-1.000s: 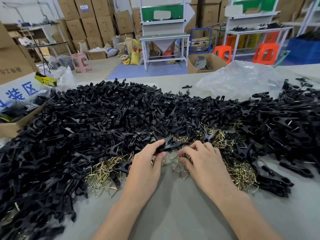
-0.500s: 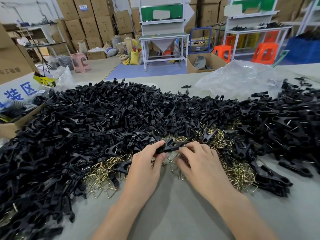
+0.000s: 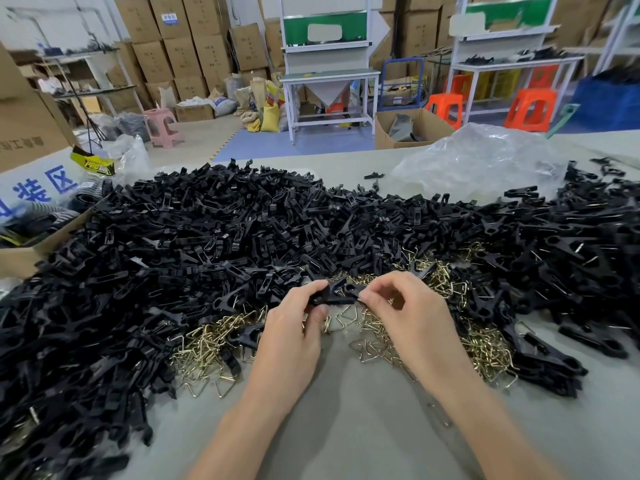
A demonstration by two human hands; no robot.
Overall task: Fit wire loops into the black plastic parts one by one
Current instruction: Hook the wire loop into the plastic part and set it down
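Table [image 3: 346,427] by blue "装区" sign [image 3: 45,188]; left hand [image 3: 294,337], right hand [image 3: 412,323], fingertip grip on black plastic part [image 3: 337,295].

A grey tabletop [image 3: 346,431] carries a wide heap of black plastic parts [image 3: 207,237], running from the near left across to the far right. Brass-coloured wire loops [image 3: 207,344] lie scattered along the heap's near edge, in the middle. A crumpled clear plastic bag [image 3: 485,161] sits far right, behind the heap.

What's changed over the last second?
The right hand lifted its fingers off the wire loops and now pinches the right end of the black plastic part. The left hand still grips its other end; the heap of black parts lies unchanged.
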